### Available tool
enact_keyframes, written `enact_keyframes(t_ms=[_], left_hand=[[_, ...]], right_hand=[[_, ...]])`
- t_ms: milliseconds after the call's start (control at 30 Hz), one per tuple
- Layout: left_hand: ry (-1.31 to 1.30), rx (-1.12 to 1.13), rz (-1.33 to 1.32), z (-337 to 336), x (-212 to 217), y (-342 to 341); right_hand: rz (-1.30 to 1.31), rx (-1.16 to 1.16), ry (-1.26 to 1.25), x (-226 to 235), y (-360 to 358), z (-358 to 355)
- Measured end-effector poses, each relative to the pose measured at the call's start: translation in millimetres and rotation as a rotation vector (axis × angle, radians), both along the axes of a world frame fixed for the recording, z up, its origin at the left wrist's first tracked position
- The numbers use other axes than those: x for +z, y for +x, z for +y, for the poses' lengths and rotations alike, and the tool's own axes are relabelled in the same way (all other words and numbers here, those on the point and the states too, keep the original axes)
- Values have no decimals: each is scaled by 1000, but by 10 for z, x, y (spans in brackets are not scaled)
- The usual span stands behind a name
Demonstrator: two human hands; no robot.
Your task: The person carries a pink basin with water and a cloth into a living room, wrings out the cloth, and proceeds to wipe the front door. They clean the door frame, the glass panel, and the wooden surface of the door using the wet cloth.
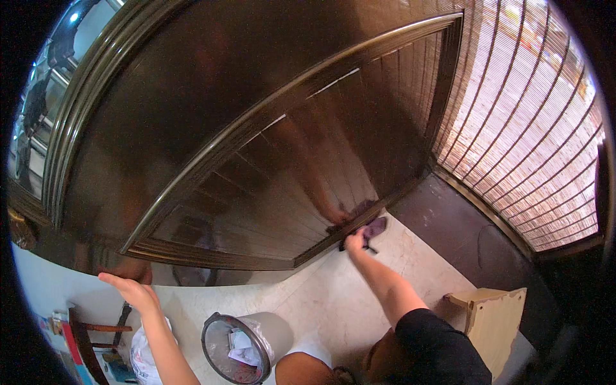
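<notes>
A glossy dark brown wooden door (pixel 212 83) with a raised panel frame fills most of the view. My right hand (pixel 355 240) reaches forward to the panel's lower edge. Its fingers are closed on a crumpled dark purple cloth (pixel 375 226), which lies against the door and is mirrored in its gloss. At the left, my left hand (pixel 131 292) rests by the door's near edge, fingers stretched out and holding nothing. Its reflection shows in the dark wood beside it.
A waste bin (pixel 279 333) with a black rim holds crumpled papers near my legs. A cream wooden stool (pixel 497 321) stands at the right, a dark wooden chair (pixel 83 340) at the left. Beyond the door's right side hangs a slatted blind (pixel 526 122). The floor (pixel 410 256) is pale.
</notes>
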State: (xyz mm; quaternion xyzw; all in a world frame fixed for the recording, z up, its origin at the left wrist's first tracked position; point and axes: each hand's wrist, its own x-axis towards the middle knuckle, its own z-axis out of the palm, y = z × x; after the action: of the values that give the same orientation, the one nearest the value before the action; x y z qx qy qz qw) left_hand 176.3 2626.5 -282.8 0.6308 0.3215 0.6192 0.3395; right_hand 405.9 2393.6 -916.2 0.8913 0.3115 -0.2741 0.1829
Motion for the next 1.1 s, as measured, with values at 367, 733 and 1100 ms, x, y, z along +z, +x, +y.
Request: enact_keyframes(t_ms=[367, 733, 1100], left_hand=[[-133, -5, -28, 85, -54, -55], [-30, -81, 572, 443, -437, -460], [40, -416, 992, -297, 275, -978]], right_hand=[[960, -1200, 1201, 1693, -1407, 835], [1259, -1710, 1894, 3850, -982, -1107], [1183, -2089, 1841, 5986, -2784, -2797]])
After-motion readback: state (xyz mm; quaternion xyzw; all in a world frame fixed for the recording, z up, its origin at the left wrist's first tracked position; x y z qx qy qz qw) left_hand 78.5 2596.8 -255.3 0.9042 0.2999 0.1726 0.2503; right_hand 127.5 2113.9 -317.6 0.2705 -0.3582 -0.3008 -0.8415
